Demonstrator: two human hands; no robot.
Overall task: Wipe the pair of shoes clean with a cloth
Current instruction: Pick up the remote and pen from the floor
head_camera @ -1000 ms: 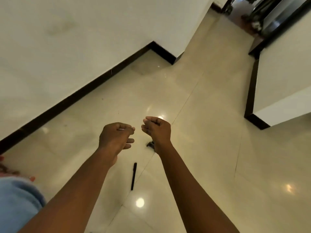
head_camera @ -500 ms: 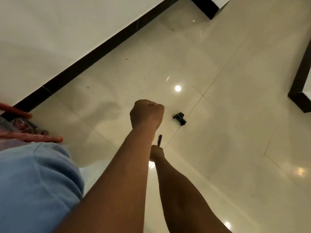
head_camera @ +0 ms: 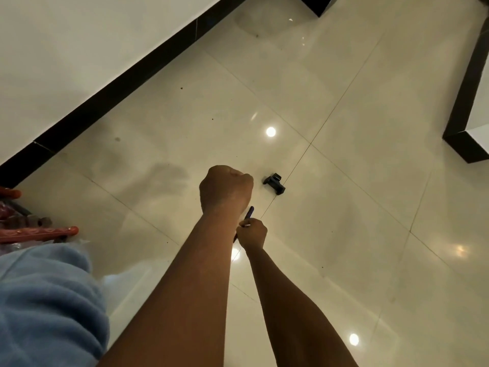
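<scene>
No shoes can be made out for certain in the head view. Red-orange strap-like items (head_camera: 39, 231) lie at the left edge, partly under clear plastic. A light blue fabric (head_camera: 45, 300) fills the lower left; I cannot tell whether it is a cloth or clothing. My left hand (head_camera: 226, 189) is raised in a closed fist with nothing visible in it. Below and behind it, my right hand (head_camera: 252, 233) is down at the floor, fingers curled round a thin dark stick (head_camera: 249, 212) whose tip pokes out above the hand.
A small black clip-like object (head_camera: 274, 183) lies on the glossy cream tile floor (head_camera: 344, 207) just right of my left fist. A white wall with a black skirting (head_camera: 119, 88) runs diagonally at upper left. Another black-based white wall corner (head_camera: 465, 144) stands at right.
One second ago both hands hung loose in front of me. Since then my view tilted down, my left hand closed into a fist and my right hand reached down and gripped the dark stick.
</scene>
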